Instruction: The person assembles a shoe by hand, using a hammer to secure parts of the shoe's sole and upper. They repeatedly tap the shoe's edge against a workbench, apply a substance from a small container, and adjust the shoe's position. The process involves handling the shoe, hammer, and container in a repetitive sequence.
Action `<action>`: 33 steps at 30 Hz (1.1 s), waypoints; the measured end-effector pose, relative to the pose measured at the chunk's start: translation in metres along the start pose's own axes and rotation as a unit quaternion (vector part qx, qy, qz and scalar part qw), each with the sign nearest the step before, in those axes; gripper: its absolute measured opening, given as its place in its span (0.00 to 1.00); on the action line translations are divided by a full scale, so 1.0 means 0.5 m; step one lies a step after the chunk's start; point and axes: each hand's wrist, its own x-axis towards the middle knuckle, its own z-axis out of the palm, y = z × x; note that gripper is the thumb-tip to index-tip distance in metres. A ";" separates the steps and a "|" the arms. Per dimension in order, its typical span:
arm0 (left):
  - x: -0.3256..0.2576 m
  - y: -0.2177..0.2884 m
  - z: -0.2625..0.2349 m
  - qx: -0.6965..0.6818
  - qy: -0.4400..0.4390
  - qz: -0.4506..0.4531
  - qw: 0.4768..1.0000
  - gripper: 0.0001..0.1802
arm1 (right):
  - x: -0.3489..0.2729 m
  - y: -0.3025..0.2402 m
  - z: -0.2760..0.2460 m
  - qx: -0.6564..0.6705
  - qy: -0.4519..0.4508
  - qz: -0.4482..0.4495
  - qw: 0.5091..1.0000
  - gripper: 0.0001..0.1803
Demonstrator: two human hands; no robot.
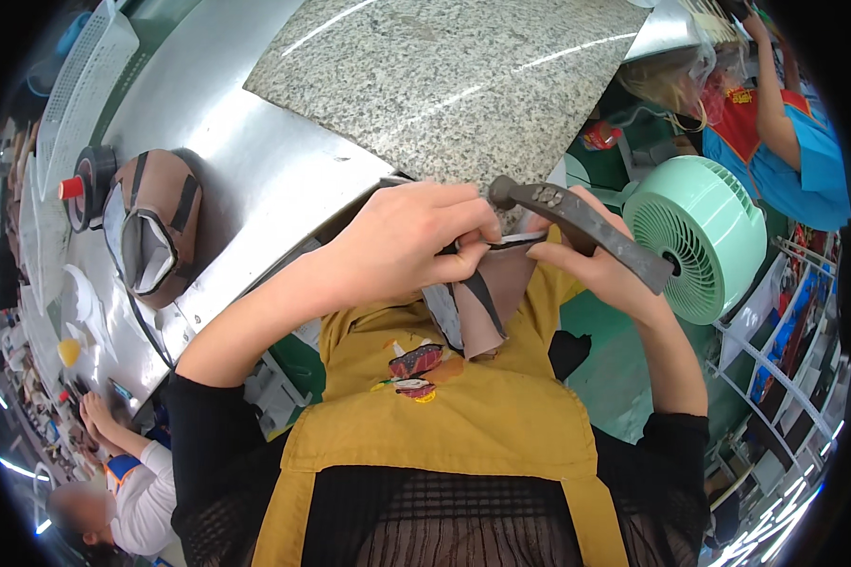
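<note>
A brownish-pink shoe upper (482, 312) with black trim and a pale lining hangs over my lap at the granite slab's near edge. My left hand (416, 236) pinches its black-trimmed top edge, fingers bent. On the other side, my right hand (605, 260) has its thumb on the same edge. A dark metal hammer (586, 227) with a long curved head is also held in that hand; its handle is mostly hidden. Left of my left forearm, a similar stitched upper (158, 227) rests on the metal table, its opening facing me.
A speckled granite slab (444, 76) lies on the metal table (227, 123). Beside the similar upper stands a dark round container with a red cap (71, 188). A mint-green fan (700, 236) is close to my right hand. Other people work at far right and lower left.
</note>
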 end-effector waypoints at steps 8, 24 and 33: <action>0.028 -0.017 -0.012 -0.201 -0.066 -0.191 0.958 0.07 | 0.016 0.023 -0.013 0.010 0.121 -0.024 0.992 0.11; 0.038 -0.013 0.041 0.101 0.070 -0.136 0.983 0.04 | -0.024 -0.048 -0.023 -0.190 0.054 -0.077 0.977 0.13; 0.044 -0.024 0.026 0.056 0.043 -0.128 0.989 0.07 | -0.012 -0.057 -0.028 -0.235 0.034 -0.093 0.967 0.13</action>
